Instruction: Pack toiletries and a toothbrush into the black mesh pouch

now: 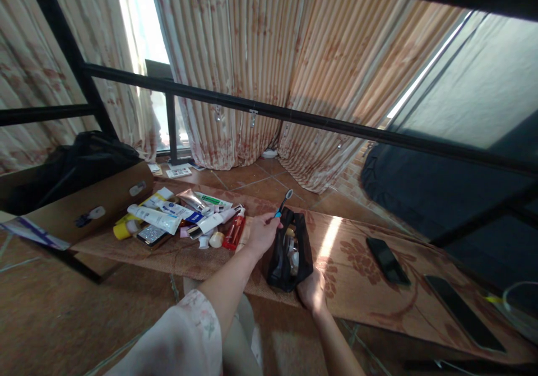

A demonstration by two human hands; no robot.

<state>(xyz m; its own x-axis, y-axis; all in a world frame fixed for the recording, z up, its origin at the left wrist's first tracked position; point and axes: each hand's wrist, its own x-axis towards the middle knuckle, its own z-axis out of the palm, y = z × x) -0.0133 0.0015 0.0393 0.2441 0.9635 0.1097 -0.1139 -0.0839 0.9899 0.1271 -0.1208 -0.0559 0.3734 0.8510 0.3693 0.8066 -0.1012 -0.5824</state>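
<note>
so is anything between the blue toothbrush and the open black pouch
Nothing visible does. The blue-handled toothbrush in the left hand is right at the mouth of the black fabric pouch, steadied by the right hand; some small items lie inside.

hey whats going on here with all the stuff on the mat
A person is working over a patterned mat. Their left hand holds a toothbrush just above an open black pouch, which already has things inside. The right hand holds the pouch's near end. A pile of tubes lies on the mat to the left, and a phone lies to the right.
</note>
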